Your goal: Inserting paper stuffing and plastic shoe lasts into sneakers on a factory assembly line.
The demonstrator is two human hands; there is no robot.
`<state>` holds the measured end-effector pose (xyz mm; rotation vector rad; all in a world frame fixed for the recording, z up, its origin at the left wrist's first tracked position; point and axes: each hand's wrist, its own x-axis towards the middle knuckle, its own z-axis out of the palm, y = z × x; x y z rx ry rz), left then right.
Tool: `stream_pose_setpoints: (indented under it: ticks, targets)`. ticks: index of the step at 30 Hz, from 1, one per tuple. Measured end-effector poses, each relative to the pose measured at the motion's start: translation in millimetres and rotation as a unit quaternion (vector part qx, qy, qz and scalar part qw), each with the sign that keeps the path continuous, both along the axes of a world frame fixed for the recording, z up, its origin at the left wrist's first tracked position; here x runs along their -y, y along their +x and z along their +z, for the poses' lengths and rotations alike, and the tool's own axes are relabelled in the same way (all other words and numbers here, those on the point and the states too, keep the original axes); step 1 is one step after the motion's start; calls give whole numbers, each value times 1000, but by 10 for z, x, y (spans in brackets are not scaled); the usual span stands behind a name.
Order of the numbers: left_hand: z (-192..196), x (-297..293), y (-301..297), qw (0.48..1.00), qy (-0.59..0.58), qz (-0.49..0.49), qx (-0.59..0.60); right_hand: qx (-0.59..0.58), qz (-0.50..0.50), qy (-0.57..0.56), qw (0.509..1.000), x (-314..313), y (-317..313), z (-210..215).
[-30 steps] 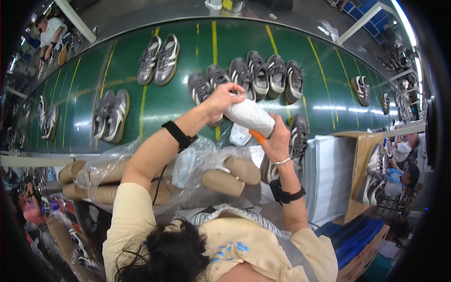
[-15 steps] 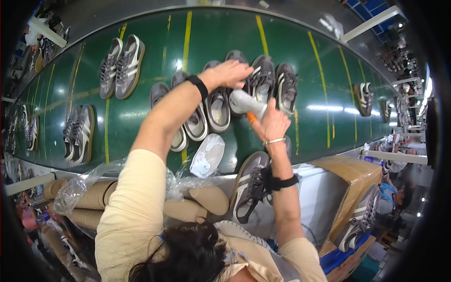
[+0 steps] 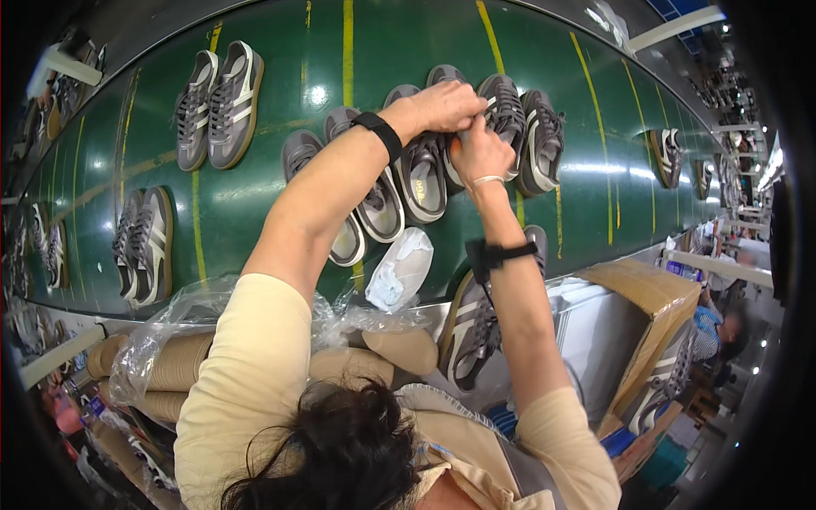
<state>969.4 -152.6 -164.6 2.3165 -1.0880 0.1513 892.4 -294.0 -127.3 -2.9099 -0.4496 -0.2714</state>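
Observation:
My left hand and my right hand meet over a grey sneaker lying on the green conveyor belt. Fingers of both hands curl around its opening and press against each other. A small orange thing shows at my right thumb. The white wad seen earlier is hidden between the hands. Grey sneakers lie on both sides of it, one to the left and a pair to the right. A crumpled white paper wad lies on the belt under my left forearm.
More grey sneaker pairs lie along the belt. Another sneaker sits at the belt's near edge under my right arm. Tan shoe forms in clear plastic lie below left. A cardboard box stands at the right, with a person beyond it.
Both hands carried the white wad from above the belt's edge forward and down to the grey sneaker. The wad is now out of sight between hands and shoe.

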Motion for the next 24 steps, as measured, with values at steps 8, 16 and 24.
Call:
stream_pose_setpoints:
  ticks: [8, 16, 24]
  targets:
    - [56, -74, -228, 994, -94, 41, 41, -36, 212, -67, 974, 395, 251, -366]
    - [436, 42, -2279, 970, -20, 203, -129, 28, 94, -108, 989, 380, 656, -558]
    - [-19, 416, -2911, 939, 213, 168, -213, 39, 176, 159, 971, 847, -170, 25]
